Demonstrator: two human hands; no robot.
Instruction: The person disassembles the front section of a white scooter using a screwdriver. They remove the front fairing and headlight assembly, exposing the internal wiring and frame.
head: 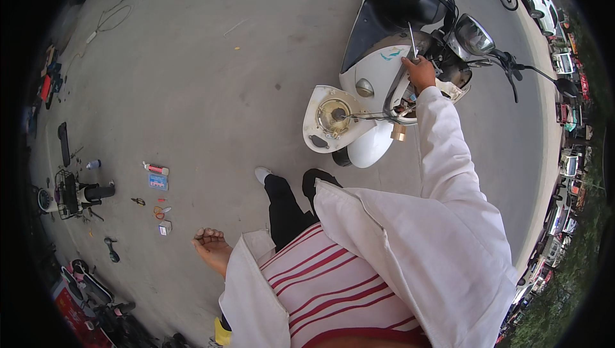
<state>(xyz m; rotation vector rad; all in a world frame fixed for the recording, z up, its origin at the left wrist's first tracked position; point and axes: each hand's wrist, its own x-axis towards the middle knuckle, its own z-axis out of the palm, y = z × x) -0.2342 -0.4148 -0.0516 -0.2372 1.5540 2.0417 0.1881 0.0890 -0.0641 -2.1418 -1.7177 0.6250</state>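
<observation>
A white motor scooter (372, 67) stands at the upper right with its front opened up. My right hand (422, 73) is at the top of its front shell, closed around the handle of a screwdriver (412, 39) whose metal shaft points away from me. The detached white headlight panel (314, 103) hangs by wires at the scooter's front, its round lamp housing (334, 116) facing up. Exposed wiring (407, 107) shows in the opening below my right wrist. My left hand (212, 248) is held over the pavement at my side, fingers curled loosely, palm partly up, with nothing visible in it.
On the ground at left lie a tube (156, 169), a blue box (158, 182), pliers (139, 201), a small carton (165, 227) and a power drill (111, 250). Another two-wheeler (79, 194) stands beyond. A mirror (566, 87) juts from the handlebar. Parked vehicles line the right edge.
</observation>
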